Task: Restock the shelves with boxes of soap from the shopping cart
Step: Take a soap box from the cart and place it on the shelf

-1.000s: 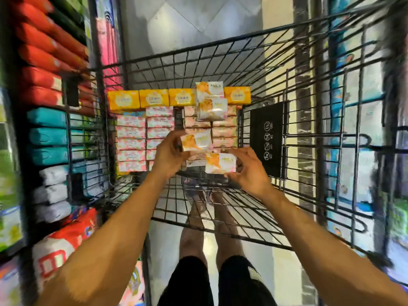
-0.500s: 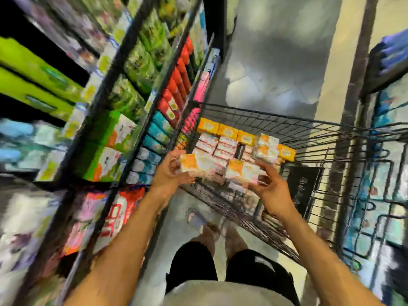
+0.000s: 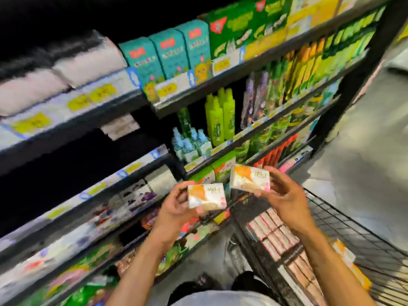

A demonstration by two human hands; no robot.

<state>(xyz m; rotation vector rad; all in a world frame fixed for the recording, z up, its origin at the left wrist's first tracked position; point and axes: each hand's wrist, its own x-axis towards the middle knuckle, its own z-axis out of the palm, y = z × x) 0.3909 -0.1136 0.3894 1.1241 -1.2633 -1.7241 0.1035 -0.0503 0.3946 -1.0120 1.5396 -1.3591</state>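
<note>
Left hand (image 3: 174, 209): fingers and thumb curled round the short ends of a left soap box (image 3: 206, 196), pinching it, printed face up. Box is a small rectangular carton, glossy white card with an orange patch at one corner; lettering too blurred to read.

Right hand (image 3: 284, 195): same pinch on a right soap box (image 3: 249, 178) of matching print, held a little higher and tilted. The two cartons sit just beside each other, not touching, in the air between shelving and cart.

Below the right forearm: shopping cart (image 3: 353, 235), black wire mesh, holding tight rows of flat pink boxes (image 3: 272, 236) on edge.

Ahead and left: dark metal shelves (image 3: 198, 92), lips carrying yellow price tags (image 3: 99, 93). Upper tier holds soft white wrapped packs (image 3: 66, 69) and tall teal cartons (image 3: 167, 54). The tier below holds smooth lime-green plastic bottles (image 3: 219, 115) and small pale-blue bottles (image 3: 189, 142). Lower tiers are blurred, only mixed colours showing.

Far right: grey, faintly glossy floor (image 3: 375, 140).
</note>
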